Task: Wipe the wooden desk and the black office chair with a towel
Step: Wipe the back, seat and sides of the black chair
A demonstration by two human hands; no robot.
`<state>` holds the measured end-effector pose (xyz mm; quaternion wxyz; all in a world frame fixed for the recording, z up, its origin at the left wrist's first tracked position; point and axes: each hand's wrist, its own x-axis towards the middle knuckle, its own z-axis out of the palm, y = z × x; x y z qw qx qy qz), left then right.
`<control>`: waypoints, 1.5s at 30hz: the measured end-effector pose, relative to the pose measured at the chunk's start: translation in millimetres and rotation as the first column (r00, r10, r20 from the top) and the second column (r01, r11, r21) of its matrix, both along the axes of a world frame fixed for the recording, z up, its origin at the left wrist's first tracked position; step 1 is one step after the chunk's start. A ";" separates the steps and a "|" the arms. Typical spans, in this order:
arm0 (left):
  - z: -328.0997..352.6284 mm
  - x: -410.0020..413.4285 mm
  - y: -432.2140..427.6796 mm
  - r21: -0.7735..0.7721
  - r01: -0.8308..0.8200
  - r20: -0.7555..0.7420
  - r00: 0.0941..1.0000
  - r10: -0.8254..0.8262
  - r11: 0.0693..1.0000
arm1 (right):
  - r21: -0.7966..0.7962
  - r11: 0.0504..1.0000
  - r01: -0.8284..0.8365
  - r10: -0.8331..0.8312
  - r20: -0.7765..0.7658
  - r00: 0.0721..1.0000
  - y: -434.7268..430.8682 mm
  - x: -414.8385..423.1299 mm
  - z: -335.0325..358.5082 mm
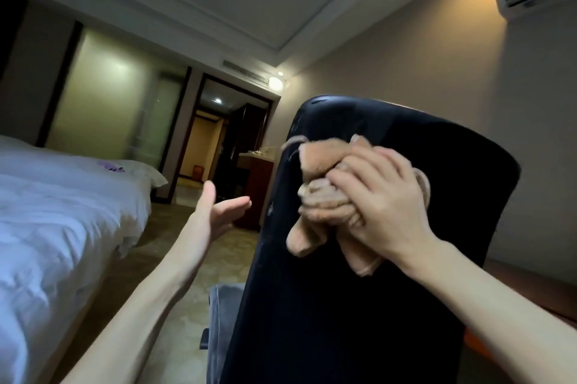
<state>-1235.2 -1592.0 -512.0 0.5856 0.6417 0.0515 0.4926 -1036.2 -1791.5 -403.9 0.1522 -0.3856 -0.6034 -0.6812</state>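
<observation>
A crumpled tan towel (321, 196) was gripped in the right hand (381, 212) and pressed against the backrest of the black office chair (343, 321). The left hand (218, 212) was held released, fingers relaxed, at the chair's nine o'clock, a white bed (62, 212) farther that way.

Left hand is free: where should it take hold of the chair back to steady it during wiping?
Probably the left edge of the backrest, from the left: that edge is bare, rounded and nearest the open left hand, so fingers can wrap it. The right hand presses the bunched towel on the upper middle; stay clear there.
</observation>
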 end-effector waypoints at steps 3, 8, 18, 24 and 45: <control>46.9 10.5 -11.2 0.022 -0.008 -0.015 1.000 0.008 1.000 | 0.030 0.997 0.071 -0.068 -0.112 0.991 3.1 6.5 28.3; 91.6 30.6 -23.3 0.053 -0.032 0.022 0.999 0.031 0.998 | -0.256 0.967 0.014 -0.070 -0.211 0.975 37.3 -23.1 0.5; 88.6 31.2 -12.2 0.029 -0.097 0.044 0.994 0.096 0.995 | 0.208 0.977 -0.050 0.101 -0.242 0.965 8.1 15.0 30.2; 94.0 35.3 -12.9 -0.003 -0.171 0.058 0.984 0.171 0.985 | 0.055 0.998 -0.031 0.058 -0.612 0.789 33.5 -19.7 44.9; 91.3 49.5 -28.7 -0.042 -0.274 0.062 0.959 0.276 0.961 | 0.315 0.944 0.096 0.195 -0.770 0.608 -58.4 113.4 38.4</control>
